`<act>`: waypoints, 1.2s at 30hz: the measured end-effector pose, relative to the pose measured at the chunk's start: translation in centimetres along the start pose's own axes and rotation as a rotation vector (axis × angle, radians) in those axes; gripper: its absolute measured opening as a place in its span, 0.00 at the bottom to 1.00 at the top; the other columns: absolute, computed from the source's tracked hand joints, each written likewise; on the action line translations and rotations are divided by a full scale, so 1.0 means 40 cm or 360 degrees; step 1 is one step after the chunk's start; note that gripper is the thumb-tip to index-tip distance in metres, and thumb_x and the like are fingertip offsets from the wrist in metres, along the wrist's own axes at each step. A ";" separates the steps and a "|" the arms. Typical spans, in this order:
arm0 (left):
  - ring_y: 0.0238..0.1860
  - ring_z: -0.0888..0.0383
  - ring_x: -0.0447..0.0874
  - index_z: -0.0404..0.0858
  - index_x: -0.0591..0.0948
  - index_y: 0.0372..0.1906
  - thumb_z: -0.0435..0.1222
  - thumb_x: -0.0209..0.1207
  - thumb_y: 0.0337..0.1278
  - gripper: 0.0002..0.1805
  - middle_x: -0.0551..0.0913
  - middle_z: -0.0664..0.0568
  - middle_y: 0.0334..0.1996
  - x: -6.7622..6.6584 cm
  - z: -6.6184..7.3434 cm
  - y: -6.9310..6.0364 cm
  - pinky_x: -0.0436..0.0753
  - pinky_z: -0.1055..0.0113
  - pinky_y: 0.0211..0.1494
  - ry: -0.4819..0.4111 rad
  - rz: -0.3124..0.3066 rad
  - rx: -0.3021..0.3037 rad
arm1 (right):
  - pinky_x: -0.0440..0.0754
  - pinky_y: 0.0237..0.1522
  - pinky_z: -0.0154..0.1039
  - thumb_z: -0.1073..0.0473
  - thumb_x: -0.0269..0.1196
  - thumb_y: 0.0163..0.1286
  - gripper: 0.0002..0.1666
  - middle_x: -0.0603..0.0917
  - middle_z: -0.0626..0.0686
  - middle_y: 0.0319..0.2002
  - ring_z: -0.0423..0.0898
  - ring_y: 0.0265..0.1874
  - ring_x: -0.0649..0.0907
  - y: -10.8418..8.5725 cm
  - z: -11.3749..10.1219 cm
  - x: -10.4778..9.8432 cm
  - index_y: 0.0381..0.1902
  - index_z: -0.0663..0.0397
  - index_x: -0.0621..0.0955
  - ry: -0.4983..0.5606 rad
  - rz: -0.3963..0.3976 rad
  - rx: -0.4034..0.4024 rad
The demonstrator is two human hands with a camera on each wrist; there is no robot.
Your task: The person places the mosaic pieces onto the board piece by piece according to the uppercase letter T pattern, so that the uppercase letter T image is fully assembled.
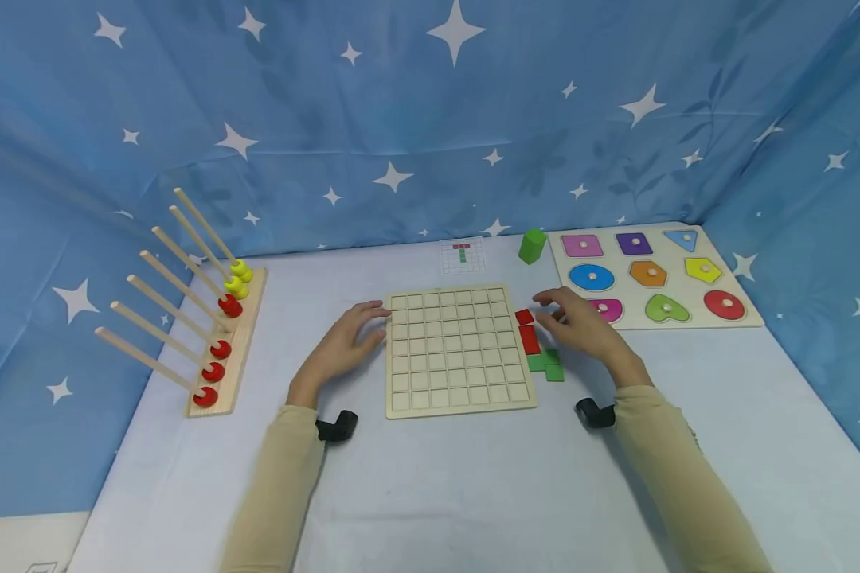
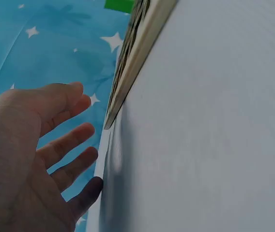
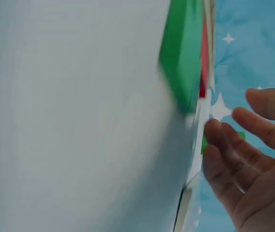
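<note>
A square wooden grid board [image 1: 460,350] with bare cells lies flat in the middle of the table. My left hand [image 1: 342,344] is at its left edge, fingers relaxed and holding nothing; in the left wrist view the same hand [image 2: 45,150] shows spread fingers beside the board's edge [image 2: 140,53]. Along the board's right side lie red tiles [image 1: 529,339] and green tiles [image 1: 553,372]. Over on that side hovers my right hand [image 1: 579,325], loosely bent beside the red tiles. Nothing sits in the right hand [image 3: 253,159] in the right wrist view, where green blocks [image 3: 183,53] appear blurred.
Behind the board lies a small pattern card [image 1: 463,255] with a red and green figure. A green block [image 1: 533,246] stands near it. At right is a shape puzzle board [image 1: 659,317]; at left stands a peg rack [image 1: 247,342] with red and yellow beads.
</note>
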State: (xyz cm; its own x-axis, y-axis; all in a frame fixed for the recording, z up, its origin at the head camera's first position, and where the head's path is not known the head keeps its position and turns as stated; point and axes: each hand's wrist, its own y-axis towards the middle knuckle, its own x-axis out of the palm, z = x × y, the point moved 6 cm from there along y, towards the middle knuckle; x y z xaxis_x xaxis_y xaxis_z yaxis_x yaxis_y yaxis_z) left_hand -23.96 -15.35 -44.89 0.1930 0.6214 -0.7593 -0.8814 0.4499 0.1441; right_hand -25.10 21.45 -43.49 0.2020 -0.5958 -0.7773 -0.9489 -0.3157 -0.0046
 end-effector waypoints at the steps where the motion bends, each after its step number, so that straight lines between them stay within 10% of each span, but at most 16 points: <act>1: 0.71 0.46 0.60 0.41 0.72 0.62 0.41 0.54 0.66 0.21 0.65 0.44 0.68 0.001 -0.003 0.003 0.60 0.47 0.71 -0.0033 0.0018 0.0012 | 0.82 0.44 0.49 0.56 0.57 0.69 0.23 0.76 0.58 0.54 0.53 0.45 0.79 0.002 -0.002 0.007 0.60 0.58 0.72 0.0018 -0.0018 0.0007; 12: 0.68 0.45 0.65 0.42 0.80 0.54 0.40 0.61 0.59 0.18 0.71 0.43 0.65 0.028 -0.026 0.012 0.59 0.43 0.69 -0.0003 0.0171 0.0148 | 0.81 0.42 0.44 0.55 0.55 0.71 0.25 0.74 0.61 0.54 0.54 0.45 0.77 0.011 0.002 0.053 0.63 0.57 0.70 0.0168 -0.0032 0.0166; 24: 0.69 0.48 0.63 0.47 0.80 0.54 0.44 0.59 0.61 0.17 0.68 0.48 0.68 0.043 -0.037 0.009 0.57 0.43 0.70 0.0041 0.0209 0.0051 | 0.79 0.46 0.48 0.58 0.55 0.70 0.20 0.71 0.60 0.51 0.55 0.46 0.74 0.022 0.011 0.070 0.59 0.55 0.74 0.0038 0.0022 0.0358; 36: 0.69 0.46 0.64 0.47 0.81 0.53 0.43 0.60 0.60 0.16 0.69 0.46 0.67 0.040 -0.035 0.009 0.58 0.41 0.69 0.0036 0.0238 0.0075 | 0.79 0.39 0.38 0.58 0.57 0.69 0.13 0.77 0.58 0.45 0.53 0.43 0.77 0.023 0.018 0.058 0.50 0.55 0.73 0.0248 0.0094 0.0422</act>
State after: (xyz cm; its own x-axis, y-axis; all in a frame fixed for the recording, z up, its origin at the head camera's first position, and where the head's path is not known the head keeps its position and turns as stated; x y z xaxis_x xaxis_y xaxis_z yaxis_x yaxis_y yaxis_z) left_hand -24.58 -15.10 -46.97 0.0507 0.6695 -0.7410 -0.8783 0.3832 0.2861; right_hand -25.69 20.31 -45.77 0.1600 -0.7201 -0.6752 -0.9861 -0.0857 -0.1423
